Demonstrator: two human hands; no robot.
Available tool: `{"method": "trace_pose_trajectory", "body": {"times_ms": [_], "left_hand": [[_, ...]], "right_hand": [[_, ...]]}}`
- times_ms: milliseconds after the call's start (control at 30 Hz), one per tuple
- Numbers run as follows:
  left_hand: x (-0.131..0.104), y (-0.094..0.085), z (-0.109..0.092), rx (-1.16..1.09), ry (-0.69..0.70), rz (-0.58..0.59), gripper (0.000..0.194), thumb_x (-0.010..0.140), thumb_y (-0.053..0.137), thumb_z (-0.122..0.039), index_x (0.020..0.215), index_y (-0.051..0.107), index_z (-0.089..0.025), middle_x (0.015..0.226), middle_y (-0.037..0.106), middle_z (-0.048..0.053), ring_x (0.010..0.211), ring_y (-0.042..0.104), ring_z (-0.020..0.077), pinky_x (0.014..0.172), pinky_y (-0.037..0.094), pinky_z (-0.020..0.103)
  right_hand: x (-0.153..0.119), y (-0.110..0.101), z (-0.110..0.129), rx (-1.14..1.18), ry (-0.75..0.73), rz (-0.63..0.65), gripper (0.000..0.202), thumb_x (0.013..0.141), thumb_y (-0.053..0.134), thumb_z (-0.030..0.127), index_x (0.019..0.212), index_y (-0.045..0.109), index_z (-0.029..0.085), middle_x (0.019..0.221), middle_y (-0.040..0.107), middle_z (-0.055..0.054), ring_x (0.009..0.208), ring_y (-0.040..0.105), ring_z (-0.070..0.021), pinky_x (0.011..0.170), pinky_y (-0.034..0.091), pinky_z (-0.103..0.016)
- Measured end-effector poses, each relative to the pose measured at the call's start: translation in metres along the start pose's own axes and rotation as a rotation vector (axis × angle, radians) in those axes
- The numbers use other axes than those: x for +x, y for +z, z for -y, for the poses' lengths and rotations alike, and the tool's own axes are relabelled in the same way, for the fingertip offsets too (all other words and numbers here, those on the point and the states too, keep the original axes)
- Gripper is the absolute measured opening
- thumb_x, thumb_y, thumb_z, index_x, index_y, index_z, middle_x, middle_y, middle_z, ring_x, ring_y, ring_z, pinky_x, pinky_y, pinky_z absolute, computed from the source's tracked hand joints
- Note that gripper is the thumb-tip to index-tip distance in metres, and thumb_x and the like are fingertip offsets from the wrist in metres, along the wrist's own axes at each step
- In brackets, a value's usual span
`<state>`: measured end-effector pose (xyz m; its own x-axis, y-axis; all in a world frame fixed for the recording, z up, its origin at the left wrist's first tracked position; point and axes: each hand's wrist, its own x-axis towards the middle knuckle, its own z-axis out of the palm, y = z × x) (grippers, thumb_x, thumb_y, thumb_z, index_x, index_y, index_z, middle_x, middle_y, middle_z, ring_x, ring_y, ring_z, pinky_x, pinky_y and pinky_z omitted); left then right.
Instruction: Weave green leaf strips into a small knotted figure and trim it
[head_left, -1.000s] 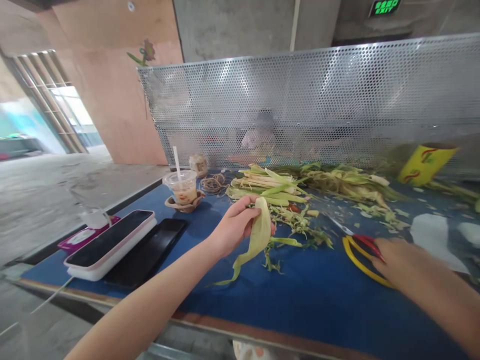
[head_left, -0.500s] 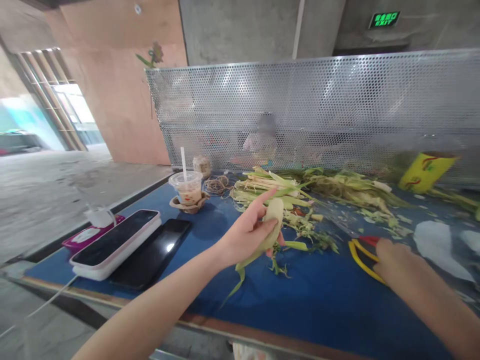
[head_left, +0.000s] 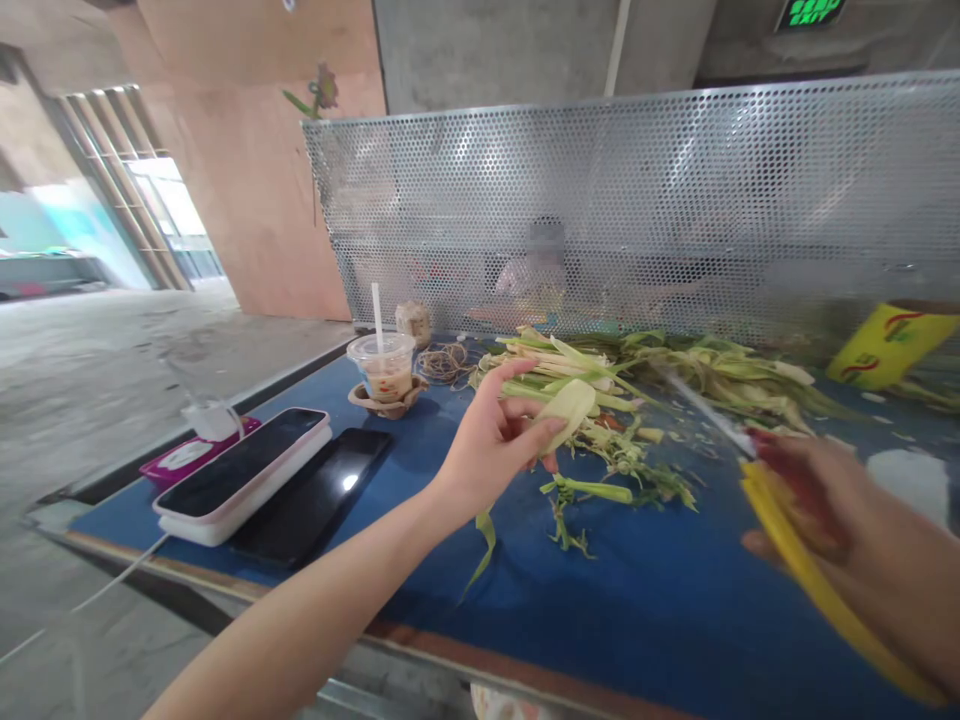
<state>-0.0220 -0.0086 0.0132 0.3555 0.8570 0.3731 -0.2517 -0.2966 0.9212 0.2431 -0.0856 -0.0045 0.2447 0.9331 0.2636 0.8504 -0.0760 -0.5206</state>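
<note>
Between the thumb and fingers of my left hand (head_left: 499, 425) is a pale green corn husk (head_left: 570, 412), its broad end pointing up and right. A narrow green strip (head_left: 486, 550) hangs below that hand. At the right, my right hand (head_left: 862, 510) grips a pair of scissors (head_left: 791, 575) with yellow and red handles, raised off the table. Their blades (head_left: 709, 412) point up and left, blurred by motion. Beyond my left hand lies a pile of cut husks and stalks (head_left: 555, 355), and just right of it a small knotted husk piece (head_left: 570, 500) rests on the blue tabletop.
At the left are a white-cased phone (head_left: 244, 470), a dark phone (head_left: 311, 495) and a magenta power strip (head_left: 199, 450). A drink cup (head_left: 386, 375) stands near twine (head_left: 444, 363). A perforated metal screen (head_left: 615, 200) closes the back; a yellow container (head_left: 892, 345) sits far right.
My right hand has lifted the scissors from near the table, turning their blades up and left. The husk in my left hand has tilted rightward. The view has shifted slightly.
</note>
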Motion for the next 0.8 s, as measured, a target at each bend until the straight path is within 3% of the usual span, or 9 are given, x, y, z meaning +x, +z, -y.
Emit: {"method": "trace_pose_trajectory", "body": {"times_ms": [133, 333, 600, 800], "left_hand": [[0.002, -0.001, 0.001, -0.021, 0.015, -0.013, 0.047, 0.074, 0.064, -0.018, 0.111, 0.035, -0.019, 0.071, 0.063, -0.004, 0.043, 0.056, 0.0067, 0.036, 0.034, 0.014], [0.002, -0.002, 0.003, -0.023, 0.000, 0.000, 0.047, 0.073, 0.065, -0.017, 0.110, 0.036, -0.019, 0.069, 0.063, -0.005, 0.041, 0.056, 0.0062, 0.037, 0.036, 0.015], [-0.002, 0.000, 0.000, 0.004, -0.014, 0.050, 0.049, 0.072, 0.065, -0.014, 0.110, 0.035, -0.020, 0.068, 0.063, -0.004, 0.041, 0.054, 0.0056, 0.043, 0.044, 0.017], [-0.003, -0.002, -0.003, 0.001, -0.046, 0.068, 0.050, 0.072, 0.064, -0.012, 0.112, 0.035, -0.018, 0.062, 0.060, -0.006, 0.040, 0.052, 0.0051, 0.042, 0.042, 0.017]], "right_hand": [[-0.012, 0.013, 0.017, 0.003, -0.045, 0.088, 0.065, 0.054, 0.061, 0.060, 0.111, 0.044, 0.034, 0.118, 0.059, -0.005, 0.107, 0.057, -0.0288, 0.087, 0.049, -0.038], [-0.014, 0.016, 0.021, -0.037, -0.052, 0.196, 0.072, 0.054, 0.060, 0.063, 0.117, 0.044, 0.034, 0.122, 0.058, -0.004, 0.111, 0.054, -0.0286, 0.090, 0.047, -0.038], [-0.018, 0.012, 0.059, 0.023, 0.011, 0.229, 0.064, 0.046, 0.060, 0.052, 0.105, 0.058, 0.025, 0.104, 0.066, -0.008, 0.087, 0.063, -0.0300, 0.077, 0.051, -0.037], [-0.014, 0.012, 0.056, 0.040, 0.028, 0.212, 0.063, 0.044, 0.063, 0.048, 0.104, 0.061, 0.026, 0.099, 0.069, -0.005, 0.085, 0.064, -0.0287, 0.075, 0.051, -0.034]]}}
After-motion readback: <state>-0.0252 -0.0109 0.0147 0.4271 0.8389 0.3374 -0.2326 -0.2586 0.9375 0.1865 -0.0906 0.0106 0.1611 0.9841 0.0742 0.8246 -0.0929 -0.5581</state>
